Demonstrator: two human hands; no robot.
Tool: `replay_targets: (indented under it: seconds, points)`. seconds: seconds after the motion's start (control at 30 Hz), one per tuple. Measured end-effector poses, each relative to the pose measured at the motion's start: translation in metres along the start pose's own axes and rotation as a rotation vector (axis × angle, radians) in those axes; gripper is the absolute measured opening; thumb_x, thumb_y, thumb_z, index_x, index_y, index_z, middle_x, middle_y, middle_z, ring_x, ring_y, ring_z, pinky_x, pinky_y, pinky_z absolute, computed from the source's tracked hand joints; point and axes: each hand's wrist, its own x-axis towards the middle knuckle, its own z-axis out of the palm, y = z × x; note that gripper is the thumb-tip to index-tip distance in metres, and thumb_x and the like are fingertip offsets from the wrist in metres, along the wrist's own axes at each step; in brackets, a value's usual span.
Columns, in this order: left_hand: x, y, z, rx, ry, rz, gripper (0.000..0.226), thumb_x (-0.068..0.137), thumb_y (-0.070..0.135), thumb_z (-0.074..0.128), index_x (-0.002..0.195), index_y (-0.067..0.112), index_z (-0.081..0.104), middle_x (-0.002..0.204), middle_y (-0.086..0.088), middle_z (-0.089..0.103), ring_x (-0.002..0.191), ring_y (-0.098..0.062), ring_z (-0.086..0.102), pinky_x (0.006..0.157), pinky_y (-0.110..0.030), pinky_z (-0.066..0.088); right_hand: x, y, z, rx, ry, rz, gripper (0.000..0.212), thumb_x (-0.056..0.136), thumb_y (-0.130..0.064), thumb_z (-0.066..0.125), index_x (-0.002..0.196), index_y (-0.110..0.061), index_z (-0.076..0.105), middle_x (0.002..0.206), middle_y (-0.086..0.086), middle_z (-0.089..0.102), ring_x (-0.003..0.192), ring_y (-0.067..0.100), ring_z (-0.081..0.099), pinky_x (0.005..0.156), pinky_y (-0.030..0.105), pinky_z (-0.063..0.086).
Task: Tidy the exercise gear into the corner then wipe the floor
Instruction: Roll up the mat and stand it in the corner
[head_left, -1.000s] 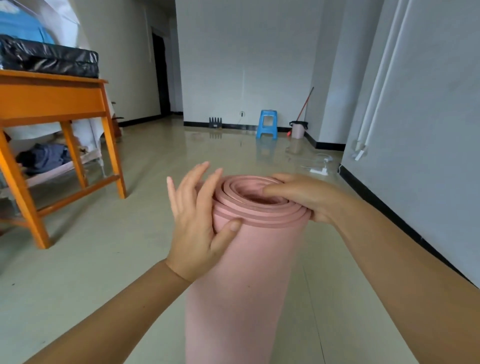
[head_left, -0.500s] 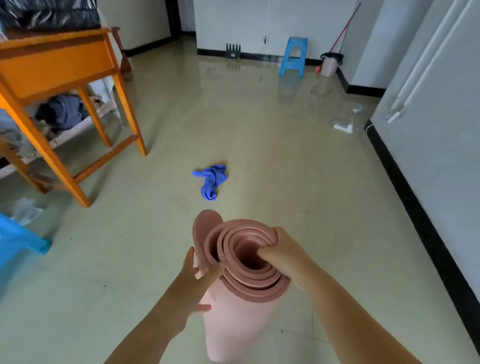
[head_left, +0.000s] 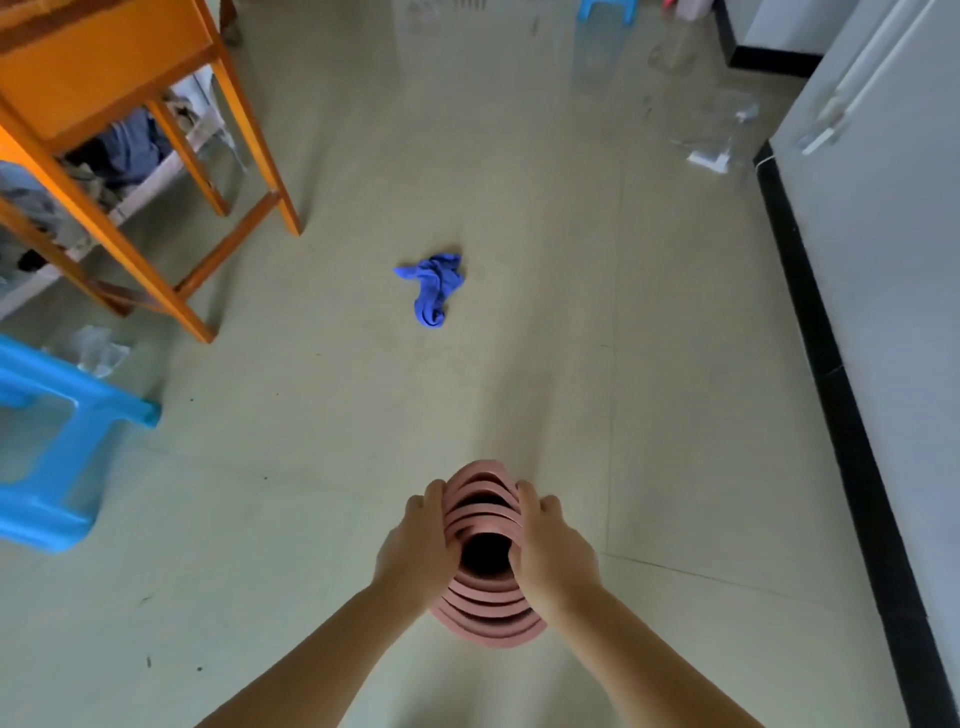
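A rolled pink exercise mat (head_left: 485, 613) stands on end on the floor right below me, and I look down into its spiral top. My left hand (head_left: 415, 545) presses against the roll's left side with fingers curved over the rim. My right hand (head_left: 553, 551) grips the right side the same way. A crumpled blue cloth (head_left: 434, 286) lies on the floor farther ahead, apart from the mat.
An orange wooden table (head_left: 156, 171) with clothes beneath it stands at the left. A blue plastic stool (head_left: 47, 441) is at the near left. The wall with its black skirting (head_left: 841, 395) runs along the right. A white power strip (head_left: 709, 158) lies at the far right.
The view has tilted down from the room to the floor. The mat has come down lower, and my hands have shifted from its top edge to both sides.
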Motion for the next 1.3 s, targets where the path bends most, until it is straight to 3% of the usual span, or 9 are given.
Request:
replay_targets:
  seconds: [0.2,0.33,0.57,0.67,0.8,0.87,0.93,1.3]
  points:
    - [-0.089,0.055,-0.011,0.12,-0.04,0.134,0.063,0.094,0.02,0.045,0.148,0.024,0.012,0.136,-0.003,0.04,0.107,-0.024,0.057,0.082,-0.031,0.049,-0.097,0.027,-0.04,-0.012,0.007,0.026,0.06,0.096,-0.025,0.046,0.148,-0.024,0.017,0.134,0.003,0.041,0.097,0.021,0.061,0.072,0.028,0.049]
    - [-0.149,0.091,-0.024,0.222,-0.043,0.255,0.057,0.096,0.021,0.043,0.146,0.019,0.016,0.133,-0.008,0.041,0.103,-0.026,0.056,0.078,-0.034,0.051,-0.169,0.035,-0.071,-0.024,0.067,0.101,0.057,0.095,-0.024,0.048,0.145,-0.023,0.022,0.129,0.005,0.042,0.102,0.022,0.053,0.069,0.027,0.044]
    - [-0.215,0.104,-0.024,0.406,-0.055,0.533,0.049,0.096,0.022,0.044,0.141,0.014,0.025,0.132,-0.007,0.041,0.111,-0.022,0.045,0.073,-0.027,0.048,-0.271,0.026,-0.071,0.013,0.164,0.326,0.047,0.096,-0.018,0.043,0.14,-0.024,0.027,0.12,0.007,0.043,0.098,0.022,0.048,0.068,0.027,0.044]
    - [-0.244,0.099,-0.02,0.428,-0.14,0.691,0.049,0.094,0.018,0.044,0.14,0.014,0.027,0.131,-0.007,0.041,0.11,-0.021,0.044,0.071,-0.027,0.047,-0.318,0.021,-0.054,0.061,0.226,0.455,0.04,0.095,-0.018,0.04,0.133,-0.024,0.032,0.119,0.007,0.043,0.097,0.024,0.047,0.068,0.03,0.043]
    - [-0.279,0.097,-0.015,0.494,-0.254,0.813,0.055,0.094,0.019,0.046,0.143,0.013,0.022,0.136,-0.008,0.036,0.117,-0.022,0.041,0.076,-0.027,0.047,-0.376,0.01,-0.035,0.133,0.275,0.579,0.047,0.094,-0.018,0.039,0.139,-0.026,0.029,0.126,0.008,0.041,0.105,0.027,0.047,0.072,0.032,0.045]
    - [-0.341,0.107,-0.006,0.609,-0.376,1.069,0.058,0.094,0.022,0.048,0.144,0.011,0.021,0.137,-0.009,0.035,0.119,-0.022,0.039,0.08,-0.027,0.048,-0.454,-0.002,-0.01,0.24,0.355,0.829,0.048,0.095,-0.02,0.039,0.141,-0.027,0.027,0.129,0.008,0.041,0.109,0.028,0.047,0.076,0.034,0.047]
    - [-0.345,0.101,-0.003,0.615,-0.381,1.077,0.058,0.093,0.023,0.049,0.144,0.01,0.022,0.136,-0.009,0.035,0.12,-0.022,0.04,0.081,-0.028,0.048,-0.464,-0.005,0.0,0.284,0.348,0.828,0.048,0.096,-0.021,0.04,0.142,-0.028,0.026,0.131,0.008,0.041,0.111,0.028,0.048,0.079,0.036,0.049]
    - [-0.573,0.077,0.101,0.891,-0.724,1.582,0.048,0.091,0.02,0.05,0.135,0.015,0.032,0.127,-0.007,0.042,0.114,-0.023,0.045,0.078,-0.031,0.05,-0.707,-0.044,0.123,0.623,0.475,1.429,0.049,0.093,-0.017,0.042,0.139,-0.031,0.031,0.128,0.005,0.043,0.109,0.027,0.049,0.076,0.034,0.047]
